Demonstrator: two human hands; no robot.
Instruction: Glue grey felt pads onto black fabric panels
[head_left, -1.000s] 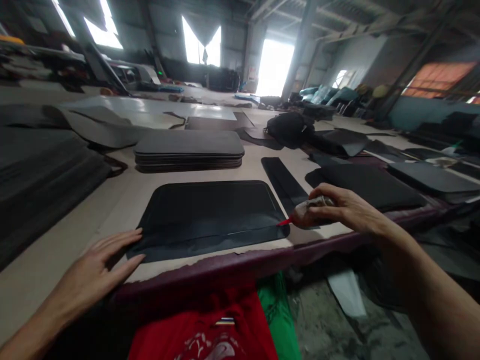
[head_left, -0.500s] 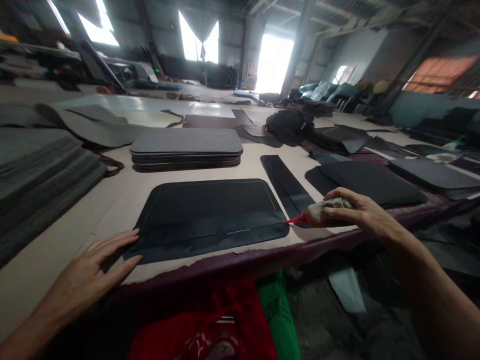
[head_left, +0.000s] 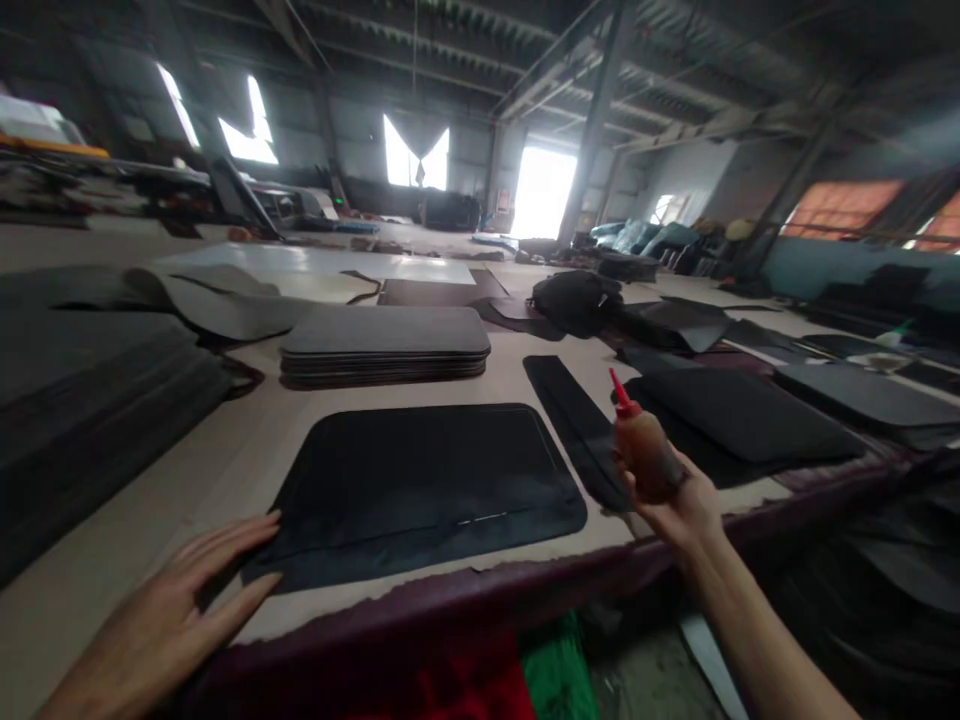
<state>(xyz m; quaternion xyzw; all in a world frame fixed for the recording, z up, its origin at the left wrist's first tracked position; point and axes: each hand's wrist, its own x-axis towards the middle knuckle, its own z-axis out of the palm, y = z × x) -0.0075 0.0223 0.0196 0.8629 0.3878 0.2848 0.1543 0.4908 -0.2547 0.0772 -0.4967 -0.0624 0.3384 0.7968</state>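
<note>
Pale worktop [head_left: 240,450], black panel [head_left: 435,490] under the left hand's spread fingers [head_left: 279,548], red-tipped bottle [head_left: 646,450] clamped upright in the right hand's fingers [head_left: 649,480].

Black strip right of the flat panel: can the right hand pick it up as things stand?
Probably not easily: the right hand is full with the red-tipped squeeze bottle. Otherwise the black strip looks close, its far end uncovered.

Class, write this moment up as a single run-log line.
left hand: on black panel edge | right hand: holding red-tipped bottle, nozzle up | panel: flat on table | behind: stacked panels
</note>
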